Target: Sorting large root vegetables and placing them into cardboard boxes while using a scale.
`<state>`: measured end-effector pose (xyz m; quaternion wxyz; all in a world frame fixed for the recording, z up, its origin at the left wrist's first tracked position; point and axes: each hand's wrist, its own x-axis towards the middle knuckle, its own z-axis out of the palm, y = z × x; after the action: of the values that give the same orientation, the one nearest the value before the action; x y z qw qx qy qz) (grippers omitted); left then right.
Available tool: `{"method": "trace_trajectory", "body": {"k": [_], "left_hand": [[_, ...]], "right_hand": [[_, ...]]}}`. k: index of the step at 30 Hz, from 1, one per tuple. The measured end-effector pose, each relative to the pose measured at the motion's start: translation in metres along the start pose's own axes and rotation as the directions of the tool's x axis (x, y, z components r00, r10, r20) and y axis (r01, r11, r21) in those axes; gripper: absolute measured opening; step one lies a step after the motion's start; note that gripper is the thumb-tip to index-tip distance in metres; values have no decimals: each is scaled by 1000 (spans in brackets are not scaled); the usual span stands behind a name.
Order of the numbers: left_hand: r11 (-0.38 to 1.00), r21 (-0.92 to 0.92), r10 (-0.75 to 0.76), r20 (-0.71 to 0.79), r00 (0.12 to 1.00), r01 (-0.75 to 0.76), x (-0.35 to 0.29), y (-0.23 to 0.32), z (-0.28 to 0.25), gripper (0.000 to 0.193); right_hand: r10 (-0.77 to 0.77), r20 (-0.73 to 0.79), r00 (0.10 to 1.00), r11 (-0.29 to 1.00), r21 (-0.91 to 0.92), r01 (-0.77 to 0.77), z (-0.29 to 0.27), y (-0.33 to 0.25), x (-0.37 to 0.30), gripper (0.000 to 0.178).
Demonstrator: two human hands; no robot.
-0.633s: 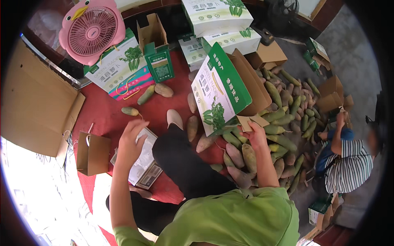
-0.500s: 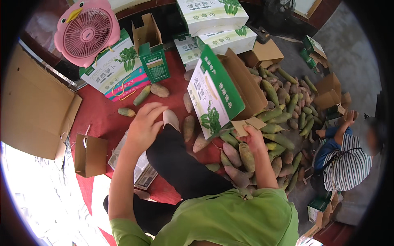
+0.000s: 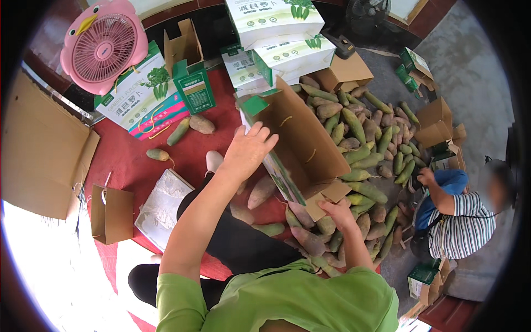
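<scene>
An open cardboard box (image 3: 303, 130), brown inside with white and green printing outside, is tilted in front of me with its mouth facing up. Over its left long wall lies my left hand (image 3: 250, 149), fingers bent around the edge. My right hand (image 3: 339, 214) pinches a brown flap at the near end. Inside, only bare cardboard and two thin yellowish handle cords show. Beneath and beyond the box spreads a large heap of green radishes (image 3: 365, 191), many of them soil-covered.
A pink fan (image 3: 104, 51) stands at the far left by a printed carton (image 3: 138, 88). Stacked white cartons (image 3: 274, 22) are at the back. A small brown box (image 3: 113, 214) and a white flat scale-like object (image 3: 163, 207) lie left. Another person in a striped shirt (image 3: 462, 227) sits at right.
My left hand has moved right onto the box's wall. The box has turned so its mouth faces up, its large printed flap folded outward. The other person's arm has lowered.
</scene>
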<state>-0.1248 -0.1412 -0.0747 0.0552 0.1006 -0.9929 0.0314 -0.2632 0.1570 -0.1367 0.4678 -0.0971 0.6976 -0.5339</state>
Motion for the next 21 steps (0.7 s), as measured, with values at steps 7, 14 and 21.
{"method": "trace_trajectory", "body": {"k": [7,14,21], "left_hand": [[992,-119,-53,-3,999,52,-12,5,13,10],[983,-180,-49,-122,991,27,-30,-6,19,12],[982,-6,-184,-265,947,189,-79,-28,-42,12]], "right_hand": [[25,-66,997,946,326,-2,12,5,-5,30],[-99,-78,992,897,424,123,23,-5,-6,36],[-188,-16,982,898,401,179,60,-46,-4,44]]}}
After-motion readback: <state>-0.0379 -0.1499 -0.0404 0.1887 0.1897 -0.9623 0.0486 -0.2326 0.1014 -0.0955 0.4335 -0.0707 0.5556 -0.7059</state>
